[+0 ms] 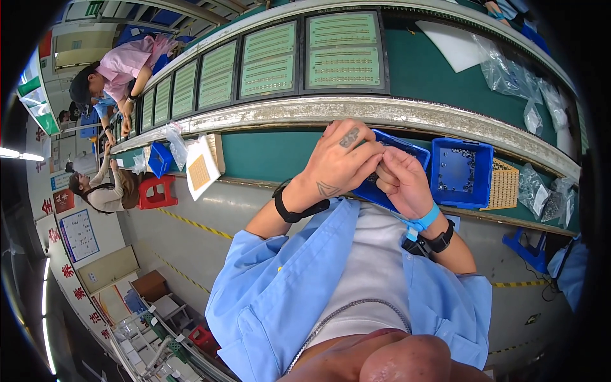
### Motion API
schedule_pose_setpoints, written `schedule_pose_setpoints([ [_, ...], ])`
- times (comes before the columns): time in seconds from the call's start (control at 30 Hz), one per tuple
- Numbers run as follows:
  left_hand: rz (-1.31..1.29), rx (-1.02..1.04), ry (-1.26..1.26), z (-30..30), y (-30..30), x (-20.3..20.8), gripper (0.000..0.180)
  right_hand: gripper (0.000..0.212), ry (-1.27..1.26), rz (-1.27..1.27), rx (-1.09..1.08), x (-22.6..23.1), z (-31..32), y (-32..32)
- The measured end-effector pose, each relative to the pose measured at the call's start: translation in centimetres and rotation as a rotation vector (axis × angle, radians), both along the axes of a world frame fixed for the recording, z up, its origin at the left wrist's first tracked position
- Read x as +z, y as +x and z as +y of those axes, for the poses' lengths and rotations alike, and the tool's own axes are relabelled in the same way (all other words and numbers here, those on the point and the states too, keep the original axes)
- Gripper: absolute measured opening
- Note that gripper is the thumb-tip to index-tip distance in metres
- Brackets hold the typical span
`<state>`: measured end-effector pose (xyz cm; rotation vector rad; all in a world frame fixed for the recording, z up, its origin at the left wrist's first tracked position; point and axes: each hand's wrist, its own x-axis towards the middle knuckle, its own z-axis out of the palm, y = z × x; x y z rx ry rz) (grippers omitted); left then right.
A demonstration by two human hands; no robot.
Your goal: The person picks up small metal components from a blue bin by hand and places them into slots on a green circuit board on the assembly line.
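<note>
My left hand [342,158] and my right hand [403,179] meet fingertip to fingertip over a blue bin [401,148]. Both hands are closed in a pinch, and whatever lies between the fingers is too small or too hidden to name. My hands cover much of that bin, so only part of its contents shows. To its right stands a second blue bin [459,170] with many small dark parts scattered on its bottom. A blue strap [424,218] circles my right wrist, beside a black band. Another black band [289,207] is on my left wrist.
Beyond a metal rail [254,118], black trays [344,54] of green boards line the green conveyor. A perforated tan board [503,184] and plastic bags [541,191] lie at right. Leftward are another tan board [200,169], a red stool [156,191] and co-workers [124,70].
</note>
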<state>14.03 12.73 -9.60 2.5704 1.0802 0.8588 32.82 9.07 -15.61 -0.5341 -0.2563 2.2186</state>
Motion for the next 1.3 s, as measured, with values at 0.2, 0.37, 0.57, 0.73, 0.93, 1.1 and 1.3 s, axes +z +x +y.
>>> schedule_pose_setpoints([
  [0.2,-0.001,-0.005,0.092,0.7,0.0,-0.8,0.024,0.016,0.039,-0.065,-0.06,-1.3,0.8,0.1],
  [0.37,-0.003,-0.01,0.112,0.7,-0.6,-0.6,0.023,0.017,0.032,-0.099,-0.032,-0.9,0.8,-0.1],
  [0.57,0.047,-0.031,0.074,0.0,-1.5,1.4,0.02,0.019,0.037,-0.148,-0.02,0.7,-0.4,-0.6],
  [0.73,0.074,0.055,0.087,5.2,-6.1,4.1,0.013,0.024,0.047,-0.134,-0.027,0.9,-0.8,-0.7],
  [0.93,0.123,0.207,-0.008,12.2,-9.7,2.8,0.008,0.025,0.024,-0.091,0.001,0.9,-1.6,-0.3],
  [1.1,0.235,0.193,-0.106,14.5,-9.4,-0.1,0.011,0.025,0.019,-0.086,0.008,1.1,-1.6,0.4],
  [1.3,0.289,0.176,-0.039,15.5,-9.0,-1.1,0.012,0.025,0.012,-0.071,0.023,1.3,-1.4,0.7],
])
